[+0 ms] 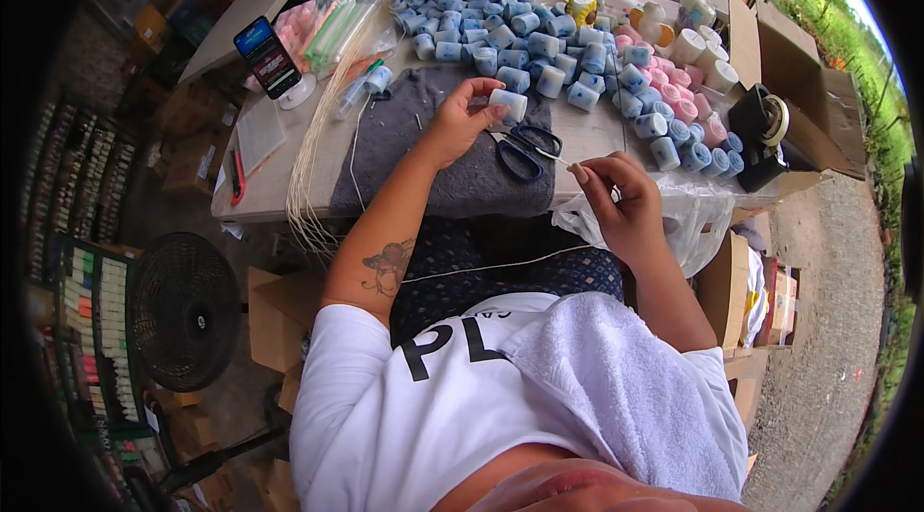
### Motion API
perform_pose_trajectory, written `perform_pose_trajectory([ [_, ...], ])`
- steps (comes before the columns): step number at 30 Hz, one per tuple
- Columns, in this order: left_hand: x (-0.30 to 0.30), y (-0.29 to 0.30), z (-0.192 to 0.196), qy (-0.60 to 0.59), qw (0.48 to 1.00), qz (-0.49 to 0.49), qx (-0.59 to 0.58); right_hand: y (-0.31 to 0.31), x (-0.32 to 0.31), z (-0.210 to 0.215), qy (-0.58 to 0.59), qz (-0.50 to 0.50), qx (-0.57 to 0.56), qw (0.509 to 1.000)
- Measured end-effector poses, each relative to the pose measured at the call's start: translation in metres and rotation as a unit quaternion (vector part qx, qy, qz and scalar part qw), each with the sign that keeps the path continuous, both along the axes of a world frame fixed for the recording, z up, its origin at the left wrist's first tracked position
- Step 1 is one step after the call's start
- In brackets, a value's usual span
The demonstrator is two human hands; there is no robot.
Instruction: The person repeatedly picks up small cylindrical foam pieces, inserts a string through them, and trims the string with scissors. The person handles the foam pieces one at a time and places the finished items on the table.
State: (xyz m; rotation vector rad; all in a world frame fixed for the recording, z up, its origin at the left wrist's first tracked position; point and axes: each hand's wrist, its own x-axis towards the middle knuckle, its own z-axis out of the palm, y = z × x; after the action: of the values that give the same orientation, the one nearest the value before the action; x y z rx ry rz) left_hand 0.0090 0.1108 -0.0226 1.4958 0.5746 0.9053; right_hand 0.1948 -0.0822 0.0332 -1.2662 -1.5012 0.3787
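My left hand (464, 120) pinches a short blue-and-white cylinder (508, 106) between thumb and fingers, above the dark grey cloth (404, 141). To its right, my right hand (626, 196) is closed on a thin white cord (551, 157), whose pale end points toward the scissors. The scissors (520, 162), with dark blue handles, lie on the cloth between my hands, their blades partly hidden by the left hand. Another length of white cord (500, 265) runs across my lap toward the right hand.
Many similar blue cylinders (525, 24) crowd the table's back, with pink ones (685, 110) at right. A phone (268, 60) stands at left near a bundle of pale cords (313, 161) and a red cutter (238, 177). A black tape dispenser (760, 141) sits at right; a fan (188, 310) stands lower left.
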Motion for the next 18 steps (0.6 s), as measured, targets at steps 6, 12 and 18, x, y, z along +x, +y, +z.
perform_pose_trajectory([
  [6,-0.054,-0.077,0.026,-0.272,0.932,-0.134,-0.199,-0.005,-0.021,0.020,-0.059,0.044,0.037,0.997],
  [12,-0.066,-0.100,0.028,-0.309,0.921,-0.135,-0.193,-0.001,-0.040,0.028,-0.084,0.085,0.072,0.990],
  [18,-0.065,-0.105,0.027,-0.287,0.938,-0.118,-0.155,-0.002,-0.043,0.032,-0.122,0.066,0.090,0.986],
])
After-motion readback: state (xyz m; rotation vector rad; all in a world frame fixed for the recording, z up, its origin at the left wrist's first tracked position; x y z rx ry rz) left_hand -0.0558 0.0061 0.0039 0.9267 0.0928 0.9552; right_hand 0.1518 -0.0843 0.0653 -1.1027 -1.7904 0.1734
